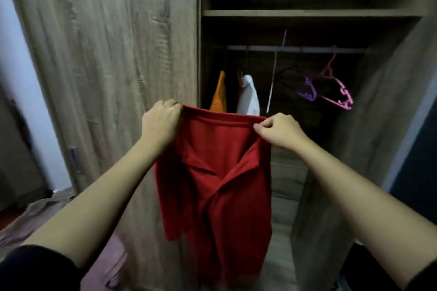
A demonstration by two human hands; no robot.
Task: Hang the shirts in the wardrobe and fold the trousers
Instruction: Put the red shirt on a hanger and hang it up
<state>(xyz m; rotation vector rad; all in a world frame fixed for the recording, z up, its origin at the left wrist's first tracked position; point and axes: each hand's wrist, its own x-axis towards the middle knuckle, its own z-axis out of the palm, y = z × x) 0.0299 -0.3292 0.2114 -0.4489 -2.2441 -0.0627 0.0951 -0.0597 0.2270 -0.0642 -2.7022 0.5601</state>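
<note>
I'm holding the red shirt (212, 184) up in front of the wardrobe (106, 54), both arms stretched out. My left hand (162, 123) is clenching one end of the shirt's top edge in a fist; my right hand (277, 130) is pinching the other end betw. thumb & fingers. The top edge is running taut from hand to hand, and the rest is hanging straight down below them, collar hanging low near the middle. It's hanging w/o touching the wardrobe, in front of the closed left door's edge & the open right side. Inside, behind the shirt, an orange garment (218, 94) and a white garment (248, 97) are hanging on the rail (295, 49). Further right on the rail, a purple hanger (308, 90) and a pink hanger (340, 87) are hanging bare.
</note>
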